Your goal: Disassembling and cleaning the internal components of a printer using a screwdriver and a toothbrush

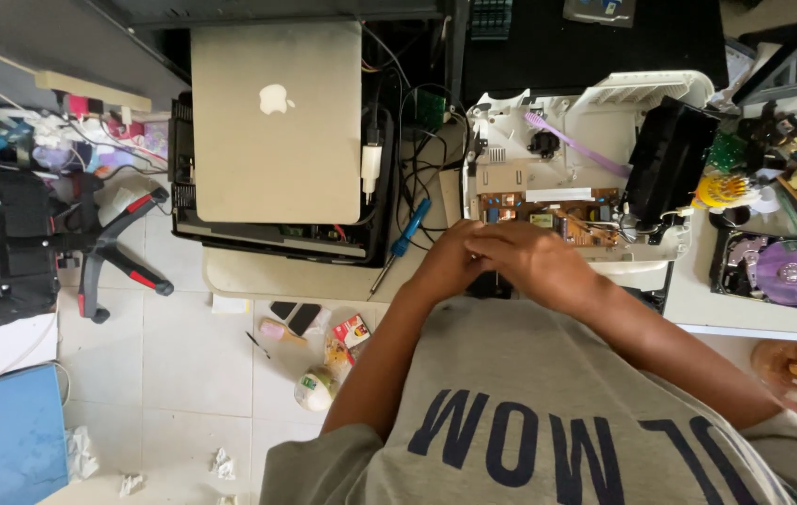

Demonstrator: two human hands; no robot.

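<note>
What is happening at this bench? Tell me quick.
A person in a grey shirt has both hands together at the near edge of an opened white machine, the left hand and right hand touching just below its exposed brown circuit board. What they grip is hidden. A purple toothbrush lies on the machine, a blue-handled screwdriver rests left of the hands, and a closed silver laptop sits on black equipment.

Purple toothbrush (574, 143), blue-handled screwdriver (402, 245)
</note>
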